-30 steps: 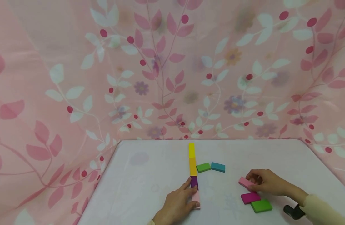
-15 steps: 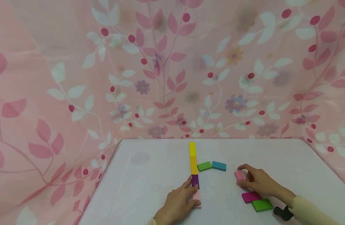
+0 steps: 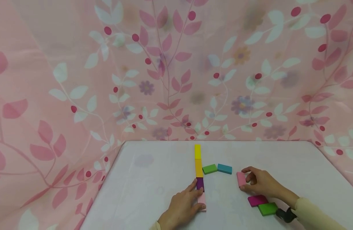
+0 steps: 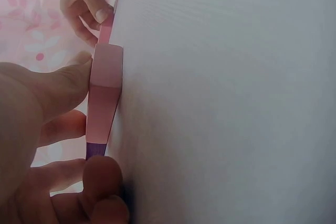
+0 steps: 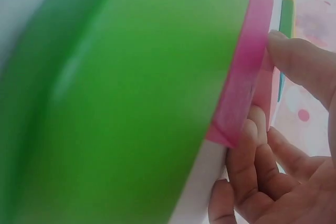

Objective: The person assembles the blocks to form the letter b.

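Note:
Several flat blocks form a straight line on the table: yellow (image 3: 198, 151), orange-yellow (image 3: 199, 168), purple (image 3: 200, 184) and light pink (image 3: 201, 199). My left hand (image 3: 180, 204) rests on the near part of this line, fingertips at the purple block and thumb at the light pink block's near end. In the left wrist view the light pink block (image 4: 105, 98) lies beside the thumb and fingers. With thumb and fingers my right hand (image 3: 264, 183) pinches a pink block (image 3: 241, 180), right of the line. That block is partly hidden behind a magenta block (image 5: 244, 66) in the right wrist view.
A green block (image 3: 209, 169) and a blue block (image 3: 224, 169) extend rightward from the orange-yellow one. Below the right hand lie a magenta block (image 3: 257, 201) and another green block (image 3: 267, 209). A black device (image 3: 286, 215) is at the right wrist. Floral cloth (image 3: 179, 80) hangs behind the table.
My right hand has moved left with the pink block and turned it from slanted to nearly lengthwise. The left hand stays on the line of blocks.

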`<control>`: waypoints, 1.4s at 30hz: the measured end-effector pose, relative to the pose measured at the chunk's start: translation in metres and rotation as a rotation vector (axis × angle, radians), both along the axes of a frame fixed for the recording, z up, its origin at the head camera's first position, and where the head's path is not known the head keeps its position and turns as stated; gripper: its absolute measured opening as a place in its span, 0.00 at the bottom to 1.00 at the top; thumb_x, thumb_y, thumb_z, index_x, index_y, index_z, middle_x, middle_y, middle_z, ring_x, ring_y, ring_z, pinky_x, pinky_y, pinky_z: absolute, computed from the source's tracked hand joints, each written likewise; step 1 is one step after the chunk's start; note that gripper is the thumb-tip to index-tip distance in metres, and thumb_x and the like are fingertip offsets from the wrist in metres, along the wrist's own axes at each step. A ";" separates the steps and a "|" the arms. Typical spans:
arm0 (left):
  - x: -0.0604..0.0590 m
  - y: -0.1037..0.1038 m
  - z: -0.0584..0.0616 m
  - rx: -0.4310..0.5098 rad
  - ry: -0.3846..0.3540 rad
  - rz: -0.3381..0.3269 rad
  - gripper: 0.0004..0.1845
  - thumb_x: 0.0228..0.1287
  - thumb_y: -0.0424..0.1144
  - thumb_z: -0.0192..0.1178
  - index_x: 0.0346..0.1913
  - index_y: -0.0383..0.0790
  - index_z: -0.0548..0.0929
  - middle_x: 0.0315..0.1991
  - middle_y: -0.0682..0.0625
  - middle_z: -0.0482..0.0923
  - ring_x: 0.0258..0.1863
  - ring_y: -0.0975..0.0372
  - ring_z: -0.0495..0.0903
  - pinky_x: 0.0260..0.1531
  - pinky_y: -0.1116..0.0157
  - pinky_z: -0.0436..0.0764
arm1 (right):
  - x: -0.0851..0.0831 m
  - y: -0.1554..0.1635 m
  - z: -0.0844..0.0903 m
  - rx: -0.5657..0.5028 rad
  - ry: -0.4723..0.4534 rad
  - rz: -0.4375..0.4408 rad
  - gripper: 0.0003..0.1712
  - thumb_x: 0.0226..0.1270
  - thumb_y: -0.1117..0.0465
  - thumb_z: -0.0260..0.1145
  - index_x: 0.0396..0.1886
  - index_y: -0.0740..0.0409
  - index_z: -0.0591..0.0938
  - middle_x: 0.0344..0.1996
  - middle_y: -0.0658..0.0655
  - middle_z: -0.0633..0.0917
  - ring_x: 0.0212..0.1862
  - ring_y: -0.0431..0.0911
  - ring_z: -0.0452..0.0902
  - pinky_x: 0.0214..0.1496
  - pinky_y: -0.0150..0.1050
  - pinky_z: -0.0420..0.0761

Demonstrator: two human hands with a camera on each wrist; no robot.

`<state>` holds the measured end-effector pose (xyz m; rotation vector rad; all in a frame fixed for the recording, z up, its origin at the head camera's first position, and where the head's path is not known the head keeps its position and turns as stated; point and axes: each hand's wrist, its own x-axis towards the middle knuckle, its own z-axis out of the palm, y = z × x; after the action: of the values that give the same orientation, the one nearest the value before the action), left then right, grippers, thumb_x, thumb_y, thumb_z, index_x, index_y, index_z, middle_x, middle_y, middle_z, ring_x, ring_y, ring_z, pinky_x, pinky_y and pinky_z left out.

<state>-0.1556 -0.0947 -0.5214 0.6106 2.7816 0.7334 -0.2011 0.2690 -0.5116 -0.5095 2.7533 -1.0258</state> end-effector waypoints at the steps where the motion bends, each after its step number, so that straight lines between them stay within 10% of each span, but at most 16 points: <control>1: 0.000 0.000 0.000 0.003 0.002 -0.002 0.32 0.65 0.60 0.71 0.71 0.59 0.82 0.82 0.51 0.66 0.71 0.47 0.79 0.52 0.40 0.84 | -0.001 -0.001 0.001 -0.001 -0.005 -0.010 0.38 0.62 0.46 0.81 0.63 0.64 0.78 0.35 0.47 0.83 0.33 0.34 0.74 0.35 0.31 0.77; 42: 0.000 0.000 0.002 -0.017 -0.013 0.009 0.31 0.65 0.62 0.70 0.71 0.61 0.82 0.81 0.52 0.67 0.69 0.47 0.81 0.54 0.42 0.85 | -0.007 -0.009 -0.003 -0.049 0.005 0.067 0.34 0.64 0.45 0.80 0.62 0.59 0.80 0.34 0.47 0.81 0.33 0.34 0.74 0.35 0.30 0.75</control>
<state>-0.1555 -0.0944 -0.5195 0.5880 2.7781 0.7123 -0.2078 0.2601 -0.5150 -0.6078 2.7018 -1.0799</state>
